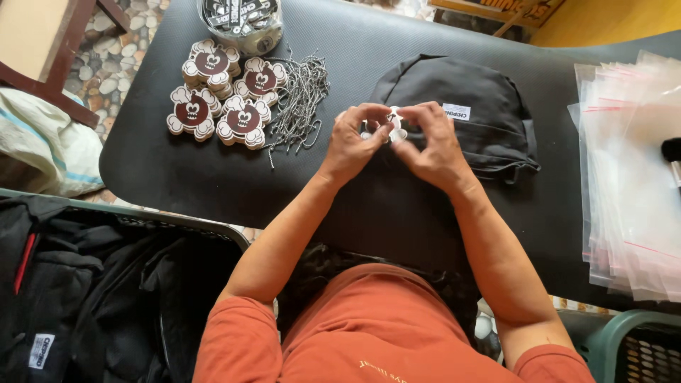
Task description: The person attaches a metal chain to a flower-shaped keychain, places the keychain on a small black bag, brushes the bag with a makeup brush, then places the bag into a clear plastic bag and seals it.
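Where your two hands meet above the black counter, they pinch one small white die-cut tag between them, and that tag sits right at the fingertips rather than off to either side. Your left hand closes on its left edge, thumb and forefinger drawn narrow around it; your right hand closes on its right edge in the same tight pinch. Both sets of fingers are holding the tag, so neither hand is nearer than the other: it lies midway, just in front of your knuckles. Most of the tag is hidden by your fingers, so you cannot tell its long axis, nor whether a chain is already threaded through it.

Just beyond the tag, touching the line of your hands from behind, lies a black fabric backpack with a small white label, flat on the counter. To your left, well apart from the hands, is a loose heap of thin silver ball chains, and beside that, further left, stacks of brown-and-white skull-shaped tags. A clear round plastic tub stands behind those stacks. To your right, a pile of clear plastic bags rests near the counter's edge.
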